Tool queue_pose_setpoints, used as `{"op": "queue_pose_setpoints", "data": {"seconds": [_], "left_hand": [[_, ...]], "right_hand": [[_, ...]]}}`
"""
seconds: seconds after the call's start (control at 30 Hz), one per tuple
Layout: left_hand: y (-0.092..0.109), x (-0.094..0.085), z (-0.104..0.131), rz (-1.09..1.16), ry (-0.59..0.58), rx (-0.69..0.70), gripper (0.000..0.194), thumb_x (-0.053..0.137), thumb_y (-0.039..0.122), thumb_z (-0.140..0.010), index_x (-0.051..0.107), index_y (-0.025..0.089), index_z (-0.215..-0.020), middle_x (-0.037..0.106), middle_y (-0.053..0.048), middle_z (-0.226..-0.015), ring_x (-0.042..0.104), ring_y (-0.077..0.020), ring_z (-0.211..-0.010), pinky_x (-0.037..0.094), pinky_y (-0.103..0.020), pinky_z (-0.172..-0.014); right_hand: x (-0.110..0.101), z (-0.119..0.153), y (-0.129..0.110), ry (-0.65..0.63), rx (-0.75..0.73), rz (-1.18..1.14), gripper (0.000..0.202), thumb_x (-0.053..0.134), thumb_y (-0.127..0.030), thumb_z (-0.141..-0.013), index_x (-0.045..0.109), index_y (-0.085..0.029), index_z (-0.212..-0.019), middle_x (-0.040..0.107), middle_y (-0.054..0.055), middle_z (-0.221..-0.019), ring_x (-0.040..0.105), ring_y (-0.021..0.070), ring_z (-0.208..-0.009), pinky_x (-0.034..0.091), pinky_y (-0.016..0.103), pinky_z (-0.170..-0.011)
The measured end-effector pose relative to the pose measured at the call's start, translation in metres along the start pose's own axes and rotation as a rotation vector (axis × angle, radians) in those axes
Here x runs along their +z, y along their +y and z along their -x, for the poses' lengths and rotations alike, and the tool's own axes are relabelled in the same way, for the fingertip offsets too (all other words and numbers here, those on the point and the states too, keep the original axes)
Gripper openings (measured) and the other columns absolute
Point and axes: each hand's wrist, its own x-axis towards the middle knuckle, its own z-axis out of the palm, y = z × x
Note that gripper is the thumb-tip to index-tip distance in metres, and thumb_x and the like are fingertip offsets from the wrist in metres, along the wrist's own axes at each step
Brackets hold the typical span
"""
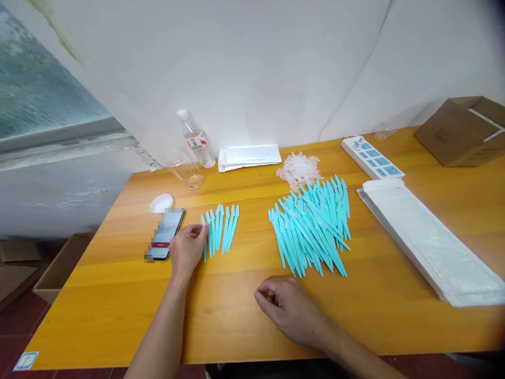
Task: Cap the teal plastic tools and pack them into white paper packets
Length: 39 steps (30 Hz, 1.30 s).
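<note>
Several turquoise knife-shaped plastic pieces lie side by side in a row left of the table's middle. My left hand is at the row's left end, its fingers closed on the leftmost turquoise piece. A large loose pile of the same turquoise pieces lies to the right. Below that pile my right hand rests near the front of the table, fingers curled together, and no object shows in it. Behind the pile sits a heap of small translucent pale pieces.
A phone and white lid lie at left. Behind stand a clear jar, a water bottle and a white packet. At right are a power strip, white plastic packages and a cardboard box.
</note>
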Motion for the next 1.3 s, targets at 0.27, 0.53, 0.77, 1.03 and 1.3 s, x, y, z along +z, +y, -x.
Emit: {"op": "queue_pose_setpoints", "data": {"seconds": [0.27, 0.53, 0.77, 1.03, 1.3], "left_hand": [[0.010, 0.001, 0.020, -0.185, 0.014, 0.073, 0.048, 0.055, 0.064, -0.084, 0.068, 0.027, -0.112, 0.069, -0.005, -0.116, 0.067, -0.0255, -0.092, 0.046, -0.033, -0.070], [0.011, 0.000, 0.019, -0.182, -0.010, 0.074, 0.049, 0.053, 0.065, -0.085, 0.068, 0.027, -0.112, 0.067, -0.005, -0.118, 0.067, -0.0250, -0.091, 0.045, -0.033, -0.070], [0.010, -0.004, 0.018, -0.075, -0.050, 0.066, 0.049, 0.055, 0.063, -0.084, 0.069, 0.023, -0.109, 0.070, -0.006, -0.102, 0.066, -0.0216, -0.078, 0.046, -0.033, -0.072], [0.071, -0.001, 0.013, 0.151, 0.026, 0.283, 0.036, 0.057, 0.050, -0.088, 0.071, 0.021, -0.104, 0.072, -0.004, -0.095, 0.061, -0.0160, -0.066, 0.046, -0.029, -0.071], [0.178, 0.051, -0.024, 0.178, -0.294, 0.708, 0.026, 0.054, 0.038, -0.092, 0.076, 0.023, -0.097, 0.075, -0.004, -0.099, 0.066, -0.0185, -0.080, 0.046, -0.028, -0.074]], "right_hand": [[0.001, -0.001, 0.004, -0.008, 0.006, -0.027, 0.031, 0.048, -0.031, -0.096, 0.064, -0.017, -0.073, 0.063, -0.002, -0.062, 0.053, 0.0100, -0.057, 0.026, 0.024, -0.053], [0.000, 0.000, 0.005, 0.001, 0.002, -0.049, 0.030, 0.048, -0.031, -0.096, 0.065, -0.018, -0.075, 0.063, -0.002, -0.064, 0.054, 0.0098, -0.058, 0.027, 0.024, -0.055], [-0.006, 0.005, 0.002, -0.017, -0.035, -0.053, 0.028, 0.047, -0.030, -0.097, 0.066, -0.019, -0.079, 0.063, -0.002, -0.065, 0.055, 0.0104, -0.060, 0.031, 0.023, -0.056], [-0.058, 0.013, 0.039, 0.565, 0.002, 0.268, 0.026, 0.052, -0.035, -0.096, 0.071, -0.018, -0.092, 0.065, 0.002, -0.074, 0.059, 0.0139, -0.063, 0.039, 0.026, -0.062], [-0.093, 0.004, 0.073, 0.651, 0.247, 0.616, 0.033, 0.053, -0.036, -0.095, 0.069, -0.012, -0.111, 0.070, 0.010, -0.096, 0.066, 0.0239, -0.080, 0.047, 0.034, -0.071]]}}
